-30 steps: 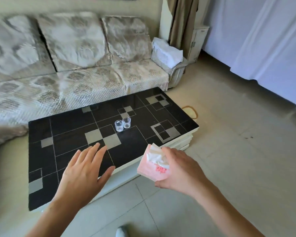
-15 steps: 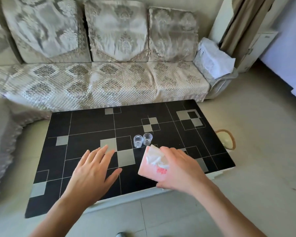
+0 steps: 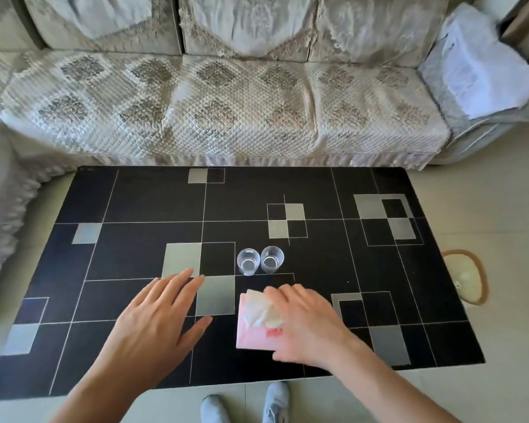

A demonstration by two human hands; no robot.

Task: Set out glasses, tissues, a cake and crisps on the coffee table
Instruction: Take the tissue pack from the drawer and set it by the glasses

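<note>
A pink tissue pack (image 3: 252, 329) with white tissue sticking out lies on the black coffee table (image 3: 318, 300), near its front edge. My right hand (image 3: 306, 326) lies over the pack's right half and grips it. Just behind the pack, two small clear glasses (image 3: 260, 260) stand side by side and upright. My left hand (image 3: 156, 319) hovers flat over the table to the left of the pack, fingers straight, holding nothing. No cake or crisps are in view.
A grey quilted sofa (image 3: 226, 102) runs along the table's far side, with a white cloth (image 3: 483, 68) on its right arm. A small oval beige object (image 3: 468, 277) lies on the floor right of the table. My shoes (image 3: 245, 404) show at the front edge.
My right hand has brought the tissue pack down from the air onto the table in front of the glasses. The view has moved closer and squarer to the table. My left hand stays spread.
</note>
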